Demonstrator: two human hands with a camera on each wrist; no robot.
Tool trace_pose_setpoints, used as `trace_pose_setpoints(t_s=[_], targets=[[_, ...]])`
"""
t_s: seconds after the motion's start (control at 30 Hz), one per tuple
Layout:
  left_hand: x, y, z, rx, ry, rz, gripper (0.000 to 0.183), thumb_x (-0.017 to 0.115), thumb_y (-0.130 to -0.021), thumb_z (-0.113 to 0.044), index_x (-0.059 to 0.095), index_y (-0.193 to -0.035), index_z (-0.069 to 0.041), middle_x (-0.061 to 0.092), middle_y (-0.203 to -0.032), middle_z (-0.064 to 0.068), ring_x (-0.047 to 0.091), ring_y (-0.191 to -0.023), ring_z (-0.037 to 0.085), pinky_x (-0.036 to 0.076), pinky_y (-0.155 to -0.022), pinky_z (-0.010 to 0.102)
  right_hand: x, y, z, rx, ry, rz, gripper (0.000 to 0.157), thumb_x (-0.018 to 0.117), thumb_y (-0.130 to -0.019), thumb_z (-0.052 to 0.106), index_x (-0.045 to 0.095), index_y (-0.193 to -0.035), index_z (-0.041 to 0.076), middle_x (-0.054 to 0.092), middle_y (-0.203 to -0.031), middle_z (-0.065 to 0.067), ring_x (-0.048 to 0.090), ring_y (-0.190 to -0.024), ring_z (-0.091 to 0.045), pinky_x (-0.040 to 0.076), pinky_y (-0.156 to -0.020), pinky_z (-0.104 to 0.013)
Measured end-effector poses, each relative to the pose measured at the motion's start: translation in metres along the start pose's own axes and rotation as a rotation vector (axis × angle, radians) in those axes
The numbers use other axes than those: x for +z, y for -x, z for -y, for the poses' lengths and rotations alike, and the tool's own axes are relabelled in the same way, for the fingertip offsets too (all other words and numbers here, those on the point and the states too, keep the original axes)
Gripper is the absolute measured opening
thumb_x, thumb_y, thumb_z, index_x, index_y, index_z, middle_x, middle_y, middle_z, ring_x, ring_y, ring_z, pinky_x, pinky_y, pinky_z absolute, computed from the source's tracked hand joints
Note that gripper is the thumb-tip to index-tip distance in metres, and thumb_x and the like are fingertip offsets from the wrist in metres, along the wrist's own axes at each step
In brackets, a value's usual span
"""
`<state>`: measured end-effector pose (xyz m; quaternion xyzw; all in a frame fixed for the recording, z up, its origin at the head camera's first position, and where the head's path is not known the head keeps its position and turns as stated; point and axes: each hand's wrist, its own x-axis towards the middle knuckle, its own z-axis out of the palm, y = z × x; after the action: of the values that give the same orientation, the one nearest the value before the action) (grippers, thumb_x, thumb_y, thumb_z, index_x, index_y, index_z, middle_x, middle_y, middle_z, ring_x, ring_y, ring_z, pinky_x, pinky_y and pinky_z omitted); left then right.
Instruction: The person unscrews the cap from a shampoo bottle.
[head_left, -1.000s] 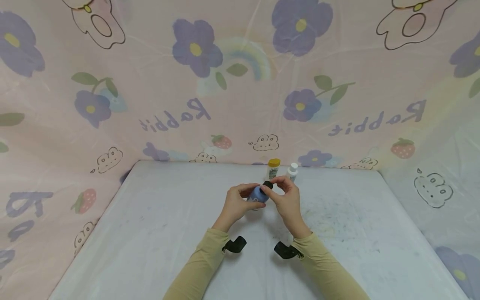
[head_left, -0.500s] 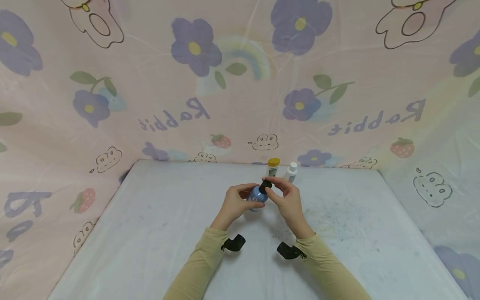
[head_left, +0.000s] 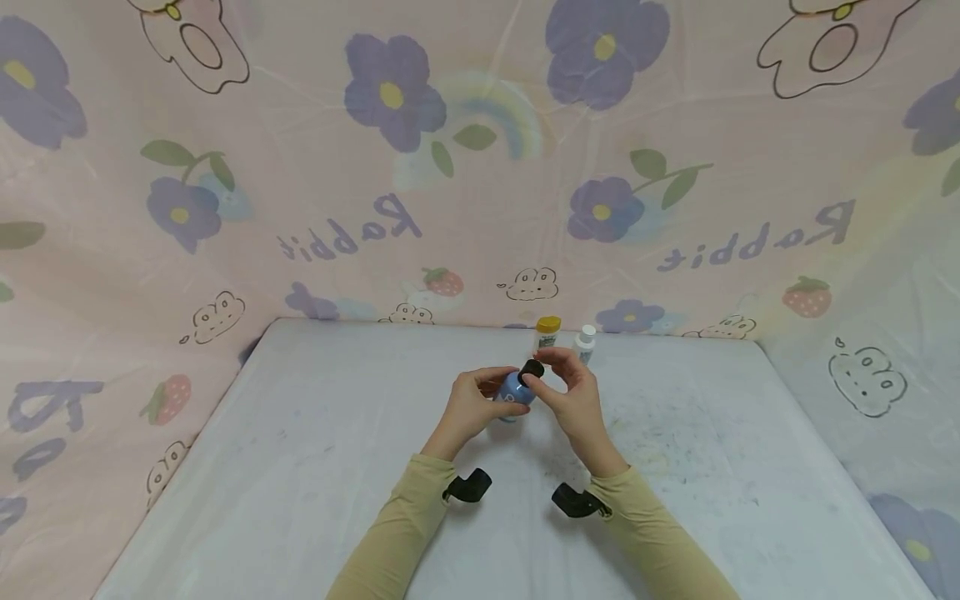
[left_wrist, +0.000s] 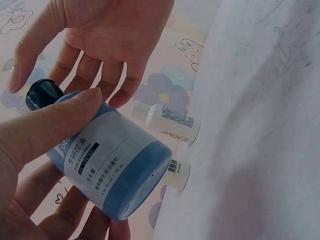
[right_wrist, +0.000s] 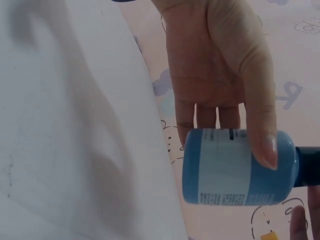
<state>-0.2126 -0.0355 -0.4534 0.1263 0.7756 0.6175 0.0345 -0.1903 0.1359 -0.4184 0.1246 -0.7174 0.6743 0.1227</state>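
Note:
In the head view my left hand [head_left: 472, 404] holds a small blue shampoo bottle [head_left: 513, 392] round its body, tilted with its black cap [head_left: 532, 369] up and to the right. My left thumb lies across the pale label [left_wrist: 105, 150] in the left wrist view, and the other fingers are behind. My right hand [head_left: 577, 400] has thumb and index finger curled round the cap. From the left wrist, that thumb appears slightly off the cap; contact on the far side is hidden. In the right wrist view, only right fingertips [right_wrist: 298, 225] show, below the cap [right_wrist: 307, 167].
Behind the hands stand a yellow-capped bottle [head_left: 547, 333] and a white Dove bottle [left_wrist: 172, 122], both upright on the white-covered table [head_left: 337, 400]. A patterned cloth [head_left: 480, 208] hangs behind the table. Black wrist devices [head_left: 468, 486] sit inside the sleeves' cuffs.
My right hand shifts round the cap: half a second ago its thumb sat further right, and now it is back at the cap's left side. The left hand and bottle barely move.

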Motion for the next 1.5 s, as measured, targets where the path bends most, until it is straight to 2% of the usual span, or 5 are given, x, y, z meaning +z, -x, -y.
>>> trace_pose_setpoints(t_s=[0.47,0.63,0.87,1.13,1.5], targets=[[0.002,-0.002,0.003,0.031,0.000,-0.005,0.056,0.089,-0.068,-0.016,0.068,-0.120,-0.016,0.067,-0.112,0.002,0.062,-0.099,0.023,0.049,-0.087,0.043,0.000,-0.007,-0.032,0.041,0.010,-0.132,0.037,0.081,-0.079,0.015,0.058,-0.103,0.000,0.059,-0.099,-0.015,0.052,-0.098,-0.024,0.031,-0.100,-0.055],[0.000,0.005,-0.015,0.035,0.033,0.015,0.056,0.085,-0.070,-0.006,0.065,-0.122,-0.006,0.065,-0.115,0.012,0.060,-0.102,0.033,0.046,-0.090,0.051,0.000,-0.006,-0.028,0.042,0.020,-0.134,0.033,0.080,-0.079,0.014,0.059,-0.100,0.000,0.060,-0.097,-0.014,0.053,-0.097,-0.023,0.032,-0.099,-0.055],[0.004,0.000,0.000,0.033,0.000,0.004,0.056,0.088,-0.068,-0.014,0.068,-0.120,-0.015,0.066,-0.116,0.002,0.061,-0.100,0.023,0.049,-0.088,0.043,-0.002,-0.007,-0.033,0.045,0.031,-0.138,0.029,0.081,-0.079,0.016,0.062,-0.096,0.002,0.060,-0.095,-0.013,0.054,-0.099,-0.023,0.032,-0.101,-0.055],[0.003,-0.001,-0.001,0.015,-0.011,0.006,0.057,0.089,-0.067,-0.016,0.068,-0.121,-0.015,0.067,-0.110,-0.002,0.062,-0.098,0.018,0.049,-0.088,0.039,-0.008,-0.005,-0.029,0.101,0.028,-0.088,0.029,0.078,-0.081,0.015,0.065,-0.102,0.000,0.064,-0.103,-0.014,0.052,-0.113,-0.022,0.030,-0.106,-0.046],[0.005,-0.003,-0.001,0.029,0.038,0.011,0.058,0.088,-0.067,-0.009,0.066,-0.122,-0.009,0.065,-0.118,0.007,0.061,-0.102,0.029,0.048,-0.089,0.049,-0.013,0.001,0.002,0.073,0.065,0.056,0.031,0.065,-0.089,0.000,0.062,-0.119,-0.008,0.059,-0.124,-0.023,0.039,-0.131,-0.032,0.017,-0.110,-0.058]])
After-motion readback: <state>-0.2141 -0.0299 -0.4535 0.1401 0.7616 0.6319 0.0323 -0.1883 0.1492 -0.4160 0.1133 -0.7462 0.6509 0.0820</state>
